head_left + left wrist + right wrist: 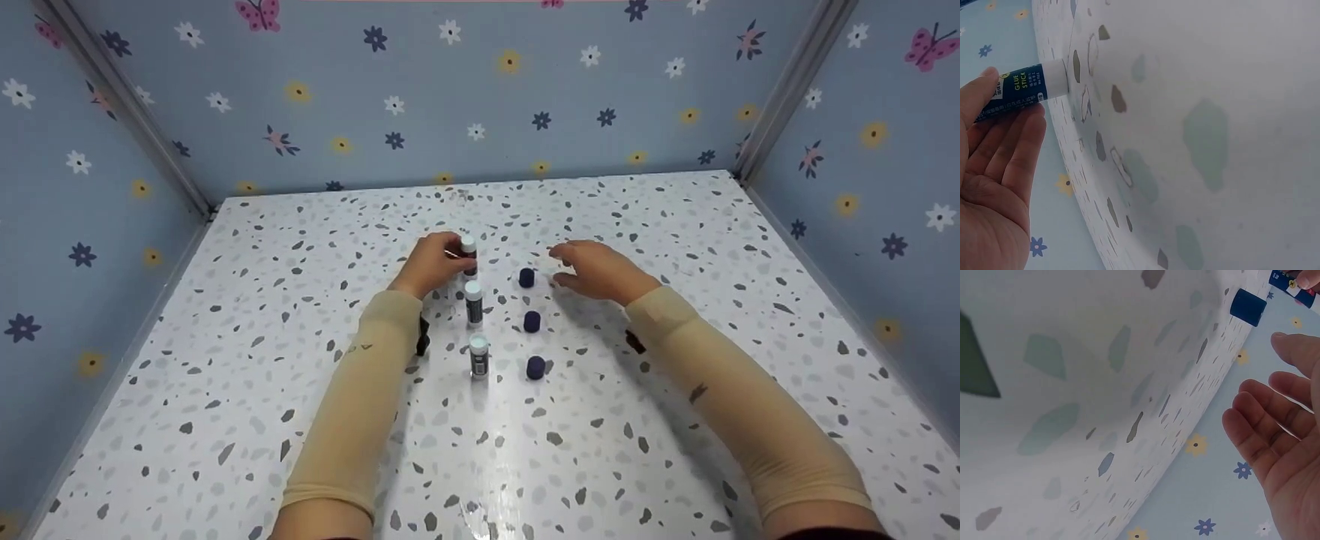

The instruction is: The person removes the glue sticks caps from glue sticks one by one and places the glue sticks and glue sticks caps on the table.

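Note:
In the head view, my left hand (433, 264) grips a glue stick (469, 246), the farthest of a row. The left wrist view shows its dark printed label and a white end at the table; this glue stick (1024, 84) sits between thumb and fingers. Two more, a middle glue stick (474, 304) and a near glue stick (478, 357), stand upright with pale tops. My right hand (604, 268) hovers with relaxed, parted fingers just right of the far dark blue cap (527, 277). In the right wrist view, nothing lies between its fingers (1258, 405).
A middle cap (532, 322) and a near cap (535, 367) line up beside the glue sticks. The speckled white table (247, 360) meets a blue flowered panel (465, 90) at the back, with similar panels at both sides.

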Tool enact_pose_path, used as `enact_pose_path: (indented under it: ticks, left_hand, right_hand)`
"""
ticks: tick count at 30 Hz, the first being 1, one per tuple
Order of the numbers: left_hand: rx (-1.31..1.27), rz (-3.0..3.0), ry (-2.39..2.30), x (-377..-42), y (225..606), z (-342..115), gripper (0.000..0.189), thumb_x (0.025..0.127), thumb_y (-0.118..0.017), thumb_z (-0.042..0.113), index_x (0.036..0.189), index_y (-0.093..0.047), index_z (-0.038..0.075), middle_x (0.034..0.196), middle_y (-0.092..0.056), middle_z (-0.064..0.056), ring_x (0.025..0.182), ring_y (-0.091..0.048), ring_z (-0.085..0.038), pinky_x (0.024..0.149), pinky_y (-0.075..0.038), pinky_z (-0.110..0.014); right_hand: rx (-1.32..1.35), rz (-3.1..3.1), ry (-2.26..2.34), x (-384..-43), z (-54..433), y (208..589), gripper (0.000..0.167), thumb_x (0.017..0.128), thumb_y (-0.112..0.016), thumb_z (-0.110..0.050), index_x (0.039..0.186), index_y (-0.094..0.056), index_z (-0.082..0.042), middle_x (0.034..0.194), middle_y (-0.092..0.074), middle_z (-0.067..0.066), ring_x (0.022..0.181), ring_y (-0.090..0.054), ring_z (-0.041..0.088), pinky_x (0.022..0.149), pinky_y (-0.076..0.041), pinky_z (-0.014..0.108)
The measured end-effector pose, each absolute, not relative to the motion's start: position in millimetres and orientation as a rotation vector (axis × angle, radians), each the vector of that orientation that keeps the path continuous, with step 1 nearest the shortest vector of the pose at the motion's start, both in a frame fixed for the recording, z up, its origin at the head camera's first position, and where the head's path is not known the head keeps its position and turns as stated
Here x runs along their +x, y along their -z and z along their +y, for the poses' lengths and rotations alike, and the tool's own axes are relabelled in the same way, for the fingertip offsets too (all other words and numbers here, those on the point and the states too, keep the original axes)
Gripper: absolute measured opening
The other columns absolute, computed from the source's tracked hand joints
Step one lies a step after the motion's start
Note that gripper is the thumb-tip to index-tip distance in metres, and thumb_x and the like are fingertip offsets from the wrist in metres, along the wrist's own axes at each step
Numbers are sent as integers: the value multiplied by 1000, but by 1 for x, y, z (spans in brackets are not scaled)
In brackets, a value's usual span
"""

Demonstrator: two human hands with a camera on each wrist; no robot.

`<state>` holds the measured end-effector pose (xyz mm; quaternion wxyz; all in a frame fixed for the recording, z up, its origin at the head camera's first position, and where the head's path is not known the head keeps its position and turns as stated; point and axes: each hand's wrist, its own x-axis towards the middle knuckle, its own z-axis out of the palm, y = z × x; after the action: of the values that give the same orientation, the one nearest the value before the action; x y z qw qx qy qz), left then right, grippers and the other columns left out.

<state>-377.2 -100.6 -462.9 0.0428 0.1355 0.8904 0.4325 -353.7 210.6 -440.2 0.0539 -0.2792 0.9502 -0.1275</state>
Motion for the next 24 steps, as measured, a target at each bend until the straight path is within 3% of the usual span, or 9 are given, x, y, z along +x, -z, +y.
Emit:
enact_pose_path:
  ticks: [13,24]
  left_hand:
    - [391,2722,-1289,-376,464,-104,33,101,-78,16,128,-71,-1,128,-75,-19,122,-71,-34,110,-55,-47]
    - [414,2681,-1227,-369,467,-113,44,102,-77,16,141,-63,-2,139,-69,-20,131,-67,-35,114,-53,-48]
  right_hand:
    - [-811,2903,403,-354,221,440,48,107,-70,-18,148,-60,3,134,-71,25,123,-69,41,110,-55,56]
    - [-820,2919,431,-351,228,440,48,107,-69,-18,148,-59,4,133,-71,26,123,-69,42,108,-55,56]
